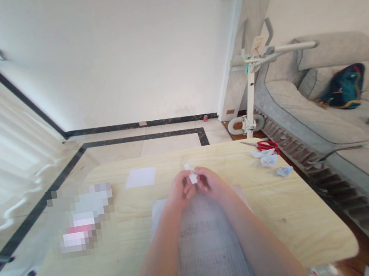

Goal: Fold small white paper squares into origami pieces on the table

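Observation:
Both my hands meet over the middle of a light wooden table (pixel 288 215). My left hand (pixel 178 190) and my right hand (pixel 212 183) are closed, fingertips pinched together on a small folded piece of white paper (pixel 191 174) that sticks up between them. Under my forearms lies a translucent gridded mat (pixel 205 246). A flat white paper square (pixel 140 177) rests on the table beyond my left hand.
Red-handled scissors (pixel 265 145) and crumpled white paper scraps (pixel 269 158) lie at the table's far right. A blurred-out object (pixel 81 217) sits at the left. A grey sofa (pixel 327 134) and a white exercise machine (pixel 249 85) stand to the right.

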Tool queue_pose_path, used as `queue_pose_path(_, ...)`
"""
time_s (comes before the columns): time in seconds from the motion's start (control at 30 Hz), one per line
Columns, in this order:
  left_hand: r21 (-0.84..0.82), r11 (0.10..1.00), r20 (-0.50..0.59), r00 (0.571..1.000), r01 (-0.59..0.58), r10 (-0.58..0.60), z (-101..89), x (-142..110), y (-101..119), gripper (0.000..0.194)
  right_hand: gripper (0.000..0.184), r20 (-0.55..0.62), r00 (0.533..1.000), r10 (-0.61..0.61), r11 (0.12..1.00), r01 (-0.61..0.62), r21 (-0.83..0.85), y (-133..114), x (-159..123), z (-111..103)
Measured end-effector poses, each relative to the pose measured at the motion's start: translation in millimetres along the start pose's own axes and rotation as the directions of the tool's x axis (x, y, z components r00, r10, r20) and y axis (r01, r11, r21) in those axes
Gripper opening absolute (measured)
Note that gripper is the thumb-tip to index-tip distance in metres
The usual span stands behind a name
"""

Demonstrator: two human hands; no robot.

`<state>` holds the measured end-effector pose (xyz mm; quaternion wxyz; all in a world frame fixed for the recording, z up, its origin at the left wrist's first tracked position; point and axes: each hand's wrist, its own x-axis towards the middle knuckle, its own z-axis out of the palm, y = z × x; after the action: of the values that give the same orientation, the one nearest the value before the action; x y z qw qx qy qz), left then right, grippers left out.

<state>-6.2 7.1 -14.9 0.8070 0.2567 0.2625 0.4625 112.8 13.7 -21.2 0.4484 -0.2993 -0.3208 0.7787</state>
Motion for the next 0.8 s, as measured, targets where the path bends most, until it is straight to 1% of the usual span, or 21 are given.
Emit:
queue_pose_path(0.2, -0.025, 1.000, 0.007, 1.000, 0.007, -0.007, 0.6, -0.3, 0.4, 0.030, 0.024, -0.017, 1.000, 0.013, 0.999, -0.014, -0.031, -0.8, -0.7, -0.4)
queue_pose_path(0.4, -0.093, 0.996, 0.016, 1.000, 0.012, -0.011, 3.3, -0.9, 2.4, 0.045, 0.026, 0.012, 1.000, 0.000, 0.999, 0.001, -0.054, 0.7, -0.4, -0.9)
queue_pose_path(0.63, -0.092, 0.996, 0.059, 0.998, 0.018, -0.012, 3.0, -1.5, 2.4, 0.039, 0.024, 0.019, 1.000, -0.021, 0.997, 0.022, -0.080, 1.4, -1.2, -0.8)
queue_pose_path(0.8, -0.126, 0.992, 0.097, 0.995, 0.015, -0.003, 0.3, -1.8, 2.3, 0.038, 0.027, 0.029, 0.999, -0.028, 0.995, 0.031, -0.096, -1.6, -3.8, 1.7)
